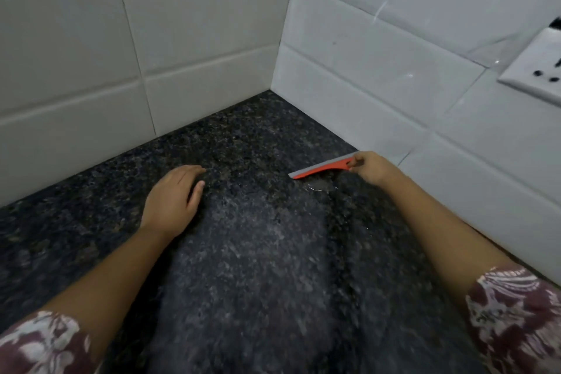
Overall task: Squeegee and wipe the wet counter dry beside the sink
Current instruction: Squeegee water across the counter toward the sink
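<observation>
Rests the left hand [174, 196] palm down on the dark speckled bench [91, 222], on the near side of the corner [273, 91] where the two white tiled walls [197, 39] meet, and to that corner's left. Lays its fingers out straight and close together, tips pointing towards the corner, thumb stretched out along the bench on the inner side; holds nothing, only touches the stone. Grips the squeegee [321, 168] with the right hand [375, 168], on the near side of the corner and to its right, just beside the foot of the wall that runs out from the corner on that side. Curls the fingers round the handle end, knuckles turned up and towards the wall; cannot tell where the thumb lies, hidden behind the fingers. Holds the tool low and nearly level, free tip aimed leftwards, grey blade strip along the edge that faces the corner, orange body on the near edge. Seems to set the near edge on the bench, though cannot tell for certain whether it touches along its whole length. Shows a thin bright glint of water just on the near side of the squeegee, and a paler, hazy band [258, 267] of surface running from there away from the corner, darker-rimmed along its right edge. Wears patterned maroon and white sleeves [510, 307] pushed above both forearms, well away from the corner. Has a white socket plate [537, 76] on the wall far to the right of the corner.
</observation>
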